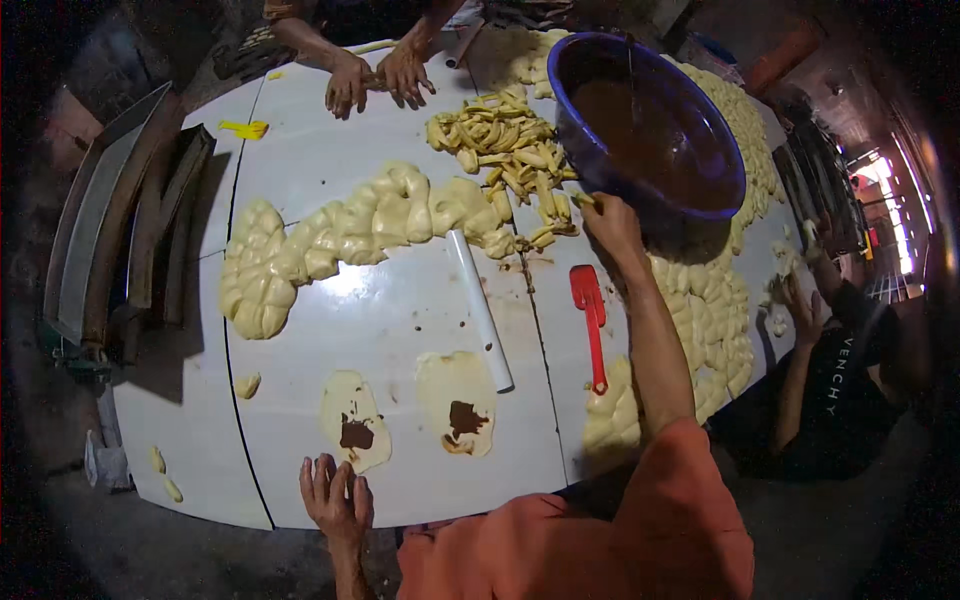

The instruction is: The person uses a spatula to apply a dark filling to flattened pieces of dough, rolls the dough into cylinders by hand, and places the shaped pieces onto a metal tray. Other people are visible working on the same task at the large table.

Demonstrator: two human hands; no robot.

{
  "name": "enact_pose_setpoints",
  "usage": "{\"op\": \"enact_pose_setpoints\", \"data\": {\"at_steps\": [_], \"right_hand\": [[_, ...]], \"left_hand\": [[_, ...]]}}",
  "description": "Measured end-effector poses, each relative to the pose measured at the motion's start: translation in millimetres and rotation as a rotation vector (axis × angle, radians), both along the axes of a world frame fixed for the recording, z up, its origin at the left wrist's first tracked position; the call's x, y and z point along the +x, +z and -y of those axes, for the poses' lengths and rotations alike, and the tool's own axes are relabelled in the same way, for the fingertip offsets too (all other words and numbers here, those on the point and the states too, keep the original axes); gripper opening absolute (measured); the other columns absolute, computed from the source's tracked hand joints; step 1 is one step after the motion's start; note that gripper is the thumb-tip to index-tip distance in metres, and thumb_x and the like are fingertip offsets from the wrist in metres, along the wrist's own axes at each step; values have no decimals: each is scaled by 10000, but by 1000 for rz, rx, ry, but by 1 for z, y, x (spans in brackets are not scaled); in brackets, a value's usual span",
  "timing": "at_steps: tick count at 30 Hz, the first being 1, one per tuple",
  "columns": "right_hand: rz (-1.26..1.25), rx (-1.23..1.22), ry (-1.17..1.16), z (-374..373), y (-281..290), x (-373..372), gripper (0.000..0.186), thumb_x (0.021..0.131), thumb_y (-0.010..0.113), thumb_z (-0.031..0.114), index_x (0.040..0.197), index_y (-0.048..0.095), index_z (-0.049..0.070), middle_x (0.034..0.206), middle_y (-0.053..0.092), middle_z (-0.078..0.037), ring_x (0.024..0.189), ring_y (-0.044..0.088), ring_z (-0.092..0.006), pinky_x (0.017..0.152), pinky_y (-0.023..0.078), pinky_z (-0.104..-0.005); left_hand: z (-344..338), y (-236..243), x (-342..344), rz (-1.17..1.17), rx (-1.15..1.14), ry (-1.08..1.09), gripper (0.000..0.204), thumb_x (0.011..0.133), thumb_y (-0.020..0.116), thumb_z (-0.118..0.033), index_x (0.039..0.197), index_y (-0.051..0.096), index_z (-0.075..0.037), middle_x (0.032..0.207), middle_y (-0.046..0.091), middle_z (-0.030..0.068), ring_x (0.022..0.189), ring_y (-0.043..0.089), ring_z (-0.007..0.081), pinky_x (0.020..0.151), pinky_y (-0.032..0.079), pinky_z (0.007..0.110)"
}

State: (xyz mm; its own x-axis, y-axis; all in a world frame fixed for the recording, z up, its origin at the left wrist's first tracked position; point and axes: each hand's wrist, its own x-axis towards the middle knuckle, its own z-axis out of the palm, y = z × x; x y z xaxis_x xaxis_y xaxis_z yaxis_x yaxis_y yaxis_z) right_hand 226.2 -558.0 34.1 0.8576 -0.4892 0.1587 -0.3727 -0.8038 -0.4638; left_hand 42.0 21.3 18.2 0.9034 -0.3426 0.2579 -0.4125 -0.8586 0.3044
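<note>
My left hand (338, 500) rests at the table's near edge, fingers apart and nothing in them. Just beyond its fingertips lies a flattened dough sheet (345, 395) with a dark brown chocolate-like patch. A second flattened dough sheet (455, 375) with a similar patch lies to its right. My right arm stretches far across the table. At its end my right hand (615, 228) pinches what looks like a pale yellow banana slice, beside the heap of banana slices (515, 150) and under the rim of the blue basin (720, 205). The fingers partly hide the slice.
A white rolling pin (475, 310) and a red plastic scraper (594, 330) lie on the white table (300, 450). Dough lumps (390, 210) form a band; more dough (700, 320) covers the right. Metal trays (110, 220) stand left. Co-workers' hands (375, 80) are opposite and at right.
</note>
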Motion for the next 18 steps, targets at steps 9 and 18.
{"op": "enact_pose_setpoints", "data": {"at_steps": [9,18], "right_hand": [[42,702,-44,-66,45,-91,412,976,678,263,1208,687,-77,902,683,-43,680,580,-74,575,451,-233],[-203,408,515,-201,64,-178,261,977,668,246,1162,749,81,1010,720,-112,813,703,-225,704,560,-312]], "left_hand": [[-3,-4,-1,-30,-91,21,313,879,708,-88,1181,678,-12,1369,584,271,1362,472,502,1129,385,603],[2,-6,-3,17,-65,-9,343,864,754,-155,1192,710,-64,1386,602,210,1373,482,459,1145,336,640]]}}
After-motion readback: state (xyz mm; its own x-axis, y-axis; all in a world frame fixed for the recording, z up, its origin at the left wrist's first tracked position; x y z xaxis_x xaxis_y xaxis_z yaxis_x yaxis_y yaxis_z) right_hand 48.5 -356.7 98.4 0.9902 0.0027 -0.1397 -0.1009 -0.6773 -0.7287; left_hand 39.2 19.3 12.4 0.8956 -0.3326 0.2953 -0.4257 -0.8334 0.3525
